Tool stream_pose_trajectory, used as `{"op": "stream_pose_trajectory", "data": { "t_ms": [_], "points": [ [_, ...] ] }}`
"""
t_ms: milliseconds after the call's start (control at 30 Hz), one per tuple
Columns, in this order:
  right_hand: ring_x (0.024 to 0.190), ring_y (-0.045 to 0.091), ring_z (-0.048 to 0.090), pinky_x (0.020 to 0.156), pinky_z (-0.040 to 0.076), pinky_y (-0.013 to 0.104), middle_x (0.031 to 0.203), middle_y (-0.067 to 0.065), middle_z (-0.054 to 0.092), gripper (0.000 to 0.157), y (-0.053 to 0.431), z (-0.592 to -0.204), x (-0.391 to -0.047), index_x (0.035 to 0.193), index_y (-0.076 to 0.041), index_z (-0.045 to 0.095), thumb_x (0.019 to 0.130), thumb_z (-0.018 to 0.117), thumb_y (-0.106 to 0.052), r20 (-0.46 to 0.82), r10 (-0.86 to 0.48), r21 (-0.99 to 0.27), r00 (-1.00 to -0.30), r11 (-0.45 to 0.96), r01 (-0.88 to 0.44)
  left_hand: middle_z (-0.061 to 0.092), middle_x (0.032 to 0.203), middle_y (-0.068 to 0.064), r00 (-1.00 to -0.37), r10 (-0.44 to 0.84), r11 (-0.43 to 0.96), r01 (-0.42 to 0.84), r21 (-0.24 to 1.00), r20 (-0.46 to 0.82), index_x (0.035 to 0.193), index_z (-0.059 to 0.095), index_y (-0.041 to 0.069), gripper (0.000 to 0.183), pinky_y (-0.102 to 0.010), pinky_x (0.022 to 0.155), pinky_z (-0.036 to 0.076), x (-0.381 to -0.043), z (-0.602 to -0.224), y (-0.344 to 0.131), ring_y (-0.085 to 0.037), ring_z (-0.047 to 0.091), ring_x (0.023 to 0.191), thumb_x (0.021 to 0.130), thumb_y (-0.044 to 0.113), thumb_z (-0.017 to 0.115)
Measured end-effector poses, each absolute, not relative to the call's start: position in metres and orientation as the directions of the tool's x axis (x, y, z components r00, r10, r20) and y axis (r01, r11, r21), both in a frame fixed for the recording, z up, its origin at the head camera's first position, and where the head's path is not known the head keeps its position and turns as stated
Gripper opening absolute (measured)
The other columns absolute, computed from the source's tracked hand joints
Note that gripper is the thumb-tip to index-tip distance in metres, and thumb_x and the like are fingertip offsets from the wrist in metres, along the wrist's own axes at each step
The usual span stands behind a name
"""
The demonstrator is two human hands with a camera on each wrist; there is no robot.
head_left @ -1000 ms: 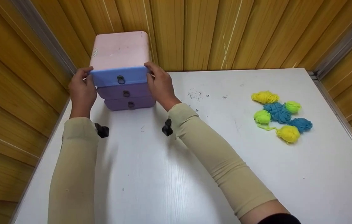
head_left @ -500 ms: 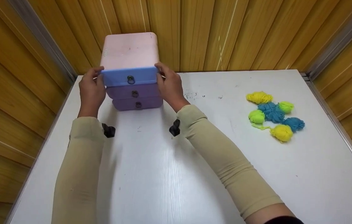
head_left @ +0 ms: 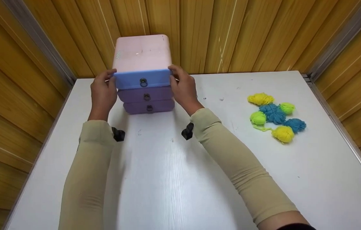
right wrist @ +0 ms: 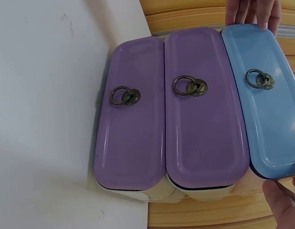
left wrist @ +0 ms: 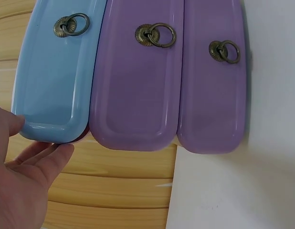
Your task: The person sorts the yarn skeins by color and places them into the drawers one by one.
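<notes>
A small three-drawer cabinet (head_left: 143,52) with a pink top stands near the back wall. Its top drawer (head_left: 129,80) is blue; the middle drawer (head_left: 161,94) and bottom drawer (head_left: 135,108) are purple, each with a bronze ring pull. My left hand (head_left: 103,95) holds the left end of the blue drawer front, thumb on the front and fingers round the end, as the left wrist view shows. At the opposite end, my right hand (head_left: 185,91) grips the other corner; in the right wrist view it is partly cut off at the edge.
Several yellow, green and blue yarn balls (head_left: 274,113) lie grouped on the right of the white table (head_left: 154,179), one with a loose green strand. Wood-patterned walls (head_left: 193,35) rise behind and at both sides.
The cabinet and both hands have shifted to the right across the table, away from the left wall. The yarn appears further left because the head view has turned slightly.
</notes>
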State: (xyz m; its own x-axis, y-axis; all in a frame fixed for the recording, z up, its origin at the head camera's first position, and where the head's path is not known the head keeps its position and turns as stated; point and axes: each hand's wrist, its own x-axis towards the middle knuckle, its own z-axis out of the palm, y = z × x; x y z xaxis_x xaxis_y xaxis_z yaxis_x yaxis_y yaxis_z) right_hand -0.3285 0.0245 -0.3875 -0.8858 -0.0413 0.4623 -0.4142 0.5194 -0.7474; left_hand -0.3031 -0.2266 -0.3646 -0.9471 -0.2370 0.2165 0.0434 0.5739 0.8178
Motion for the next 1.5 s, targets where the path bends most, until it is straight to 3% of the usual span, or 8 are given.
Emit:
{"op": "stream_pose_trajectory", "data": {
  "t_ms": [200,700,1133,1500],
  "points": [
    [0.104,0.014,0.065,0.091,0.053,0.023,0.112,0.005,0.068,0.031,0.04,-0.388,-0.324,0.129,-0.017,0.059,0.099,0.054,-0.013,0.452,-0.019,-0.753,-0.892,0.527,-0.393,0.053,0.136,-0.011,-0.949,-0.218,0.578,0.063,0.814,0.228,0.136,0.055,0.019,0.035,-0.037,0.101,0.048,-0.303,-0.367,-0.211,-0.023,0.056,0.124,0.104,0.018,0.039],
    [0.111,0.015,0.066,0.09,0.053,0.024,0.131,-0.001,0.062,0.031,0.077,-0.386,-0.315,0.129,-0.018,0.059,0.099,0.055,-0.014,0.442,0.029,-0.762,-0.896,0.539,-0.358,0.057,0.13,-0.009,-0.959,-0.165,0.55,0.105,0.828,0.232,0.133,0.057,0.018,0.033,-0.034,0.095,0.051,-0.302,-0.365,-0.178,-0.019,0.059,0.118,0.103,0.015,0.044],
    [0.11,0.017,0.067,0.082,0.056,0.029,0.126,0.005,0.064,0.03,0.112,-0.387,-0.309,0.128,-0.015,0.06,0.099,0.054,-0.014,0.451,0.066,-0.773,-0.89,0.527,-0.353,0.058,0.124,-0.011,-0.957,-0.103,0.534,0.178,0.827,0.272,0.128,0.061,0.015,0.03,-0.034,0.093,0.051,-0.304,-0.368,-0.147,-0.02,0.059,0.114,0.102,0.013,0.048],
    [0.112,0.018,0.066,0.086,0.055,0.031,0.13,0.003,0.062,0.029,0.143,-0.385,-0.303,0.128,-0.015,0.06,0.1,0.053,-0.016,0.444,0.127,-0.787,-0.887,0.529,-0.318,0.057,0.123,-0.01,-0.967,-0.053,0.544,0.181,0.82,0.249,0.129,0.061,0.018,0.03,-0.032,0.094,0.051,-0.308,-0.366,-0.117,-0.019,0.058,0.113,0.102,0.017,0.048]
  ]
}}
